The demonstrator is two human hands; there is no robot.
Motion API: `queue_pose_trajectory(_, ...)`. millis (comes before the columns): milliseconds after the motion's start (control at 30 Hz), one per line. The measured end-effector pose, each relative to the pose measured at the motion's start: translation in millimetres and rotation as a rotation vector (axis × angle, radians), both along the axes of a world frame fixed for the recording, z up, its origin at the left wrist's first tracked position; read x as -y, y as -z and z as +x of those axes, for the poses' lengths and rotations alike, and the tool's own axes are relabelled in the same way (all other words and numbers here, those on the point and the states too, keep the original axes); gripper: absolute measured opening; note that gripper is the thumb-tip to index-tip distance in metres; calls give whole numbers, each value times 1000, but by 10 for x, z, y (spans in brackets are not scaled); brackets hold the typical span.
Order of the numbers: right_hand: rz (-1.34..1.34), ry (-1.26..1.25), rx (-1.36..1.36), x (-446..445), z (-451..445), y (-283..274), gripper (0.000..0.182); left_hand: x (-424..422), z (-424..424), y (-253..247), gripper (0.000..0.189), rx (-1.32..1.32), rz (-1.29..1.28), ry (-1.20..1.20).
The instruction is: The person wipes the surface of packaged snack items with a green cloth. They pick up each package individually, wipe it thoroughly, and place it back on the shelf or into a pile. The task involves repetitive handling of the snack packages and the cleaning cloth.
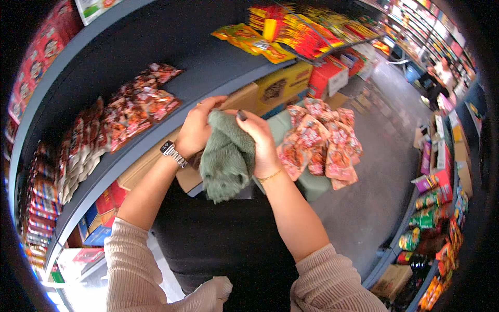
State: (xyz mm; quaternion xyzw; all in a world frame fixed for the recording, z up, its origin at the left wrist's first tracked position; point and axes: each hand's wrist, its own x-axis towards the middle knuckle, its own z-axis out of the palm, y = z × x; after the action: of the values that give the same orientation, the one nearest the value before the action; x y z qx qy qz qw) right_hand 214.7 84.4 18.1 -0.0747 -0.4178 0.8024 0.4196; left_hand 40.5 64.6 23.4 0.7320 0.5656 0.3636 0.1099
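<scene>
A green fuzzy cloth [228, 160] hangs bunched between my two hands, in front of my body. My left hand [198, 126], with a watch on its wrist, grips the cloth's upper left side. On the other side my right hand [259, 140] holds it, thumb on top, a thin bracelet at the wrist. Just beyond the right hand, several pink snack packets [321, 140] lie piled on a green stool [312, 187]. A dark shelf [202, 84] runs past the hands, with a bare stretch between packet groups.
Red-brown snack packets [136, 109] line the shelf at left; yellow and red packets [288, 35] fill its far end. Cardboard boxes [241, 99] stand beneath. Across the grey floor [347, 218] is another stocked shelf [390, 253]. A person [440, 80] sits far off at upper right.
</scene>
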Motion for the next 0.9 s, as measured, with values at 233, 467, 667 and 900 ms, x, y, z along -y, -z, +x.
queue_pose_trajectory(233, 99, -504, -123, 146, -55, -40, 47, -304, 901, 844, 57, 325, -111, -7)
queue_pose_trajectory(467, 37, -539, -121, 91, 41, -13, 54, -463, 1254, 950, 43, 230, -384, -67)
queue_pose_trajectory(667, 67, -536, -120, 95, 10, -28, 53, -466, 1138, 1141, 31, 438, -456, 29)
queue_pose_trajectory(900, 300, -538, -89, 74, 140, -2, 59, -83, 755, 574, 27, 686, -370, 155)
